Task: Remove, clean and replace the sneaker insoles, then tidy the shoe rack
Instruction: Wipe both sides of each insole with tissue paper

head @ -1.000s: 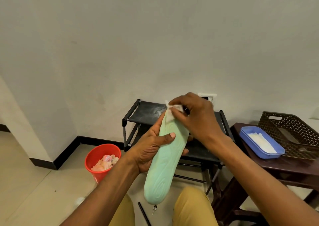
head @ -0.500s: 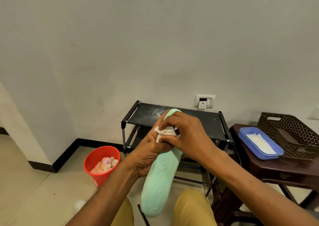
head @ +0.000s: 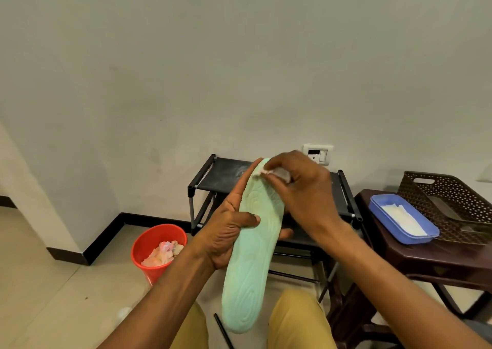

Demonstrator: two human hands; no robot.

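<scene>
A mint-green insole (head: pixel 250 263) stands nearly upright in front of me, patterned underside facing me. My left hand (head: pixel 229 231) grips its middle from the left, thumb across the front. My right hand (head: pixel 300 191) pinches a small white wipe (head: pixel 269 171) and presses it against the insole's top end. Behind them stands the black two-tier shoe rack (head: pixel 213 180), its top shelf dusty and bare; my hands hide most of its lower shelf. No sneakers are in view.
A red bucket (head: pixel 157 244) holding used wipes stands on the floor to the left. On the dark brown table (head: pixel 439 258) at the right sit a blue tray (head: pixel 403 219) of white wipes and a brown perforated basket (head: pixel 450 202). A wall socket (head: pixel 318 153) is behind the rack.
My right hand with the wipe slid down to the insole's middle, then back up to its top end. The insole stayed in my left hand.
</scene>
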